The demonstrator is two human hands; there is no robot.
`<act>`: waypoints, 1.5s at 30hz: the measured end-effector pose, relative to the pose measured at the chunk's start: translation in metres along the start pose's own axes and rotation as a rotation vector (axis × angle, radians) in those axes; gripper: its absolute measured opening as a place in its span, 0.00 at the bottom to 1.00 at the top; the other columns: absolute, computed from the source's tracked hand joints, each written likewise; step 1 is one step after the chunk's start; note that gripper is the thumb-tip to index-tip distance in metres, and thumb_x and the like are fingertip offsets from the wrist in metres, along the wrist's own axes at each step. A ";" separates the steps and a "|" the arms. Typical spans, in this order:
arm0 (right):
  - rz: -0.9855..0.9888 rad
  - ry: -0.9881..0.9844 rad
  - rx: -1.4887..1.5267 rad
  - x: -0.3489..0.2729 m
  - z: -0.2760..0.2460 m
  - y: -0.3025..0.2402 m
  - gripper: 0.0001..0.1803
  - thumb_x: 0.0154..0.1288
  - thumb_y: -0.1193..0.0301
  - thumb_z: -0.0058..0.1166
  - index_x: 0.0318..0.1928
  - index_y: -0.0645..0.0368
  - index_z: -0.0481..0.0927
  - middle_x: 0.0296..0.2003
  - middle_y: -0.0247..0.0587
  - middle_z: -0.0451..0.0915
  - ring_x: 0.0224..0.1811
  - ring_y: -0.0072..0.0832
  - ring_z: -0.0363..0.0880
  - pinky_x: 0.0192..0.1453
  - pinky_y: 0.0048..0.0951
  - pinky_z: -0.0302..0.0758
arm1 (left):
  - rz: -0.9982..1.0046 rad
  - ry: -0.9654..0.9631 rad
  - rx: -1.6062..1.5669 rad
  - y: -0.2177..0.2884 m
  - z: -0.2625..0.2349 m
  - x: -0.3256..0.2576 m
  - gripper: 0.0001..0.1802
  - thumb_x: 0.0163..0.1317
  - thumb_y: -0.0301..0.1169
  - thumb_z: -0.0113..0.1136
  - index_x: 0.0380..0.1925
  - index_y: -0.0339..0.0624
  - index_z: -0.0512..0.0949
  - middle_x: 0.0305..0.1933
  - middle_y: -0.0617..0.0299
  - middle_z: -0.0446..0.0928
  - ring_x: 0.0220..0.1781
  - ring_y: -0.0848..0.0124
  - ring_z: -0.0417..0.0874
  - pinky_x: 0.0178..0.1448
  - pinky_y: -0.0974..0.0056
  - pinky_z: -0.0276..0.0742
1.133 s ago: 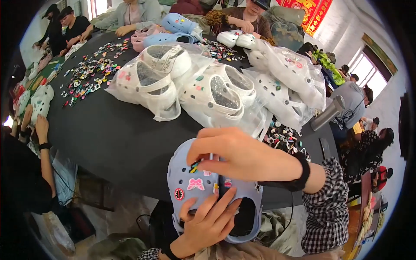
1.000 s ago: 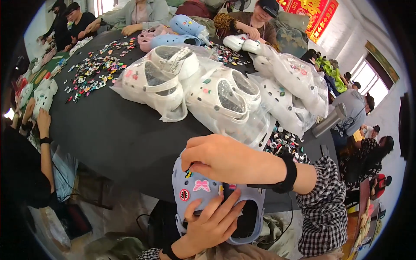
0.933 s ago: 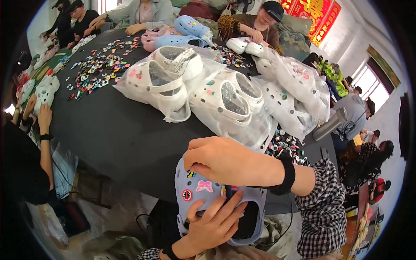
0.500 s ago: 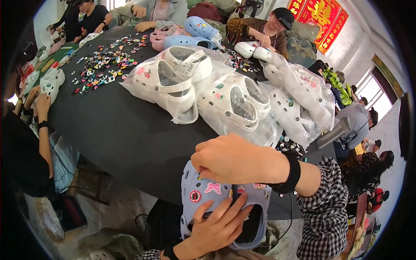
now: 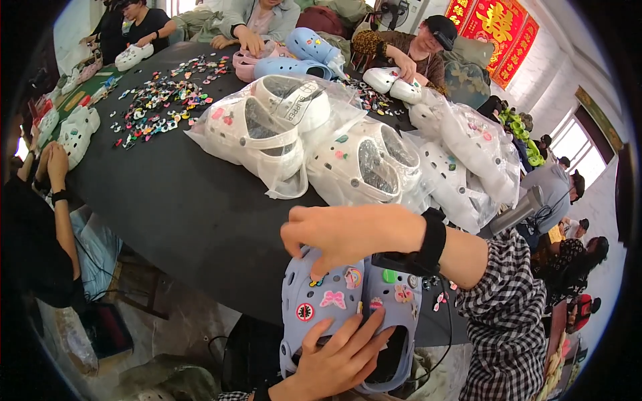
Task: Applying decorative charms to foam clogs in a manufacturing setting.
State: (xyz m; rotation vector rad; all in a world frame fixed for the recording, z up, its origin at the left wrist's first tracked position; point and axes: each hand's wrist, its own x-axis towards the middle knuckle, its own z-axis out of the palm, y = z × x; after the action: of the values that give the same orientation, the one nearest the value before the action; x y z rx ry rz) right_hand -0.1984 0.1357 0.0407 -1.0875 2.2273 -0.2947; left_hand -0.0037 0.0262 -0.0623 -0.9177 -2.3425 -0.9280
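Observation:
Two pale blue clogs (image 5: 348, 304) with colourful charms in their holes lie side by side at the near edge of the black table (image 5: 187, 207). My left hand (image 5: 341, 357) grips them from below, fingers spread over their openings. My right hand (image 5: 348, 234), reaching across from the right with a black wristband, presses its fingertips on the toe of the left clog; whether a charm sits under the fingers is hidden.
White clogs in clear plastic bags (image 5: 281, 130) are piled mid-table and to the right (image 5: 468, 160). Loose charms (image 5: 157, 100) are scattered at the far left. Blue and pink clogs (image 5: 287, 60) lie at the far side. Several other people sit around the table; a person's hands (image 5: 53, 164) rest at the left edge.
The view has shifted so the clogs sit further right. My right hand has slid a little up toward the toe of the left clog; my left hand keeps its hold.

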 end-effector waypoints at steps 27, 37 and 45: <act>0.208 -0.164 -0.079 -0.011 -0.006 0.003 0.35 0.63 0.48 0.61 0.62 0.61 0.76 0.52 0.50 0.81 0.55 0.47 0.81 0.55 0.42 0.77 | 0.012 -0.002 -0.006 0.000 0.002 -0.003 0.17 0.62 0.37 0.60 0.51 0.53 0.85 0.66 0.65 0.77 0.65 0.68 0.75 0.74 0.48 0.45; 0.129 0.694 -0.143 -0.142 0.039 -0.038 0.12 0.69 0.67 0.59 0.48 0.61 0.81 0.38 0.45 0.81 0.40 0.46 0.83 0.41 0.42 0.79 | -0.011 0.071 0.006 0.001 0.005 -0.002 0.12 0.58 0.37 0.63 0.42 0.56 0.87 0.66 0.67 0.78 0.64 0.70 0.74 0.72 0.49 0.49; 0.548 0.793 0.158 -0.198 0.165 -0.076 0.34 0.62 0.62 0.70 0.64 0.63 0.73 0.53 0.48 0.77 0.40 0.39 0.86 0.41 0.35 0.83 | 0.026 -0.047 0.041 0.002 -0.002 0.005 0.18 0.55 0.39 0.67 0.48 0.67 0.87 0.62 0.67 0.78 0.63 0.70 0.72 0.72 0.49 0.48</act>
State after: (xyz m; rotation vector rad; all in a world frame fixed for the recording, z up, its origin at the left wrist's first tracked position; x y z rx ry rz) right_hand 0.0434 0.2521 0.0348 -0.2345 3.0064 -0.7367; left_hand -0.0052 0.0281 -0.0571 -0.9612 -2.3746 -0.8539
